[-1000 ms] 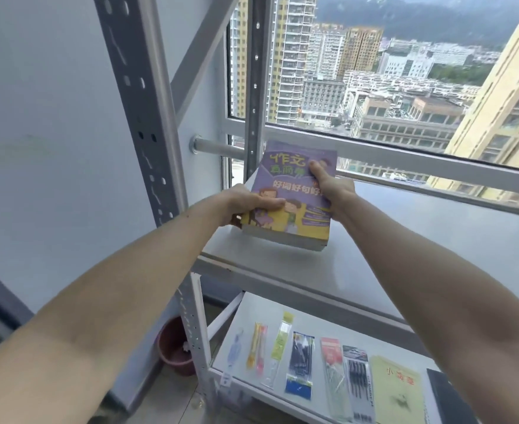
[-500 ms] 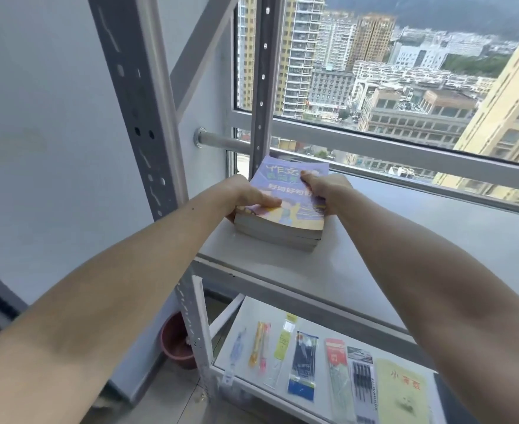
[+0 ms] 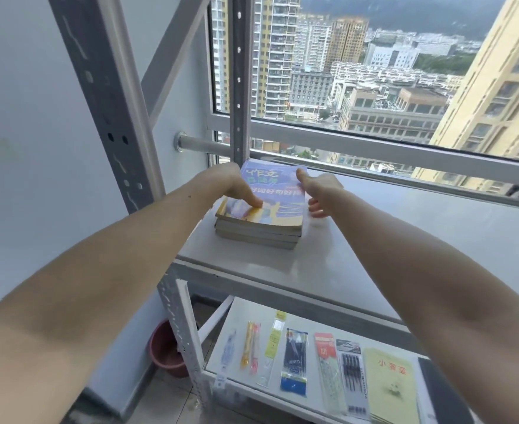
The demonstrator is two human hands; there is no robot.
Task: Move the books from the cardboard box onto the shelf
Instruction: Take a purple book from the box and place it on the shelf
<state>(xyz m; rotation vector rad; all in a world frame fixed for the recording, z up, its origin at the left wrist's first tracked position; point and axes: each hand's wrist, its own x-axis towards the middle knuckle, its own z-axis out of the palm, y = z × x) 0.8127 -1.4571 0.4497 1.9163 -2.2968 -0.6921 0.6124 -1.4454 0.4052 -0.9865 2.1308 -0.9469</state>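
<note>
Book stack (image 3: 259,223) sits at the shelf's (image 3: 374,240) back-left corner; left hand (image 3: 237,186) rests fingers on top, right hand (image 3: 321,191) released beside it.

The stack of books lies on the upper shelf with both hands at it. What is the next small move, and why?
Probably lift the left hand off and draw both arms back. The stack of books already lies flat on the upper shelf, near its left rear corner. The right hand is open beside the stack's right edge, not gripping; only the left thumb rests on the cover. Nothing seems left to hold.
</note>
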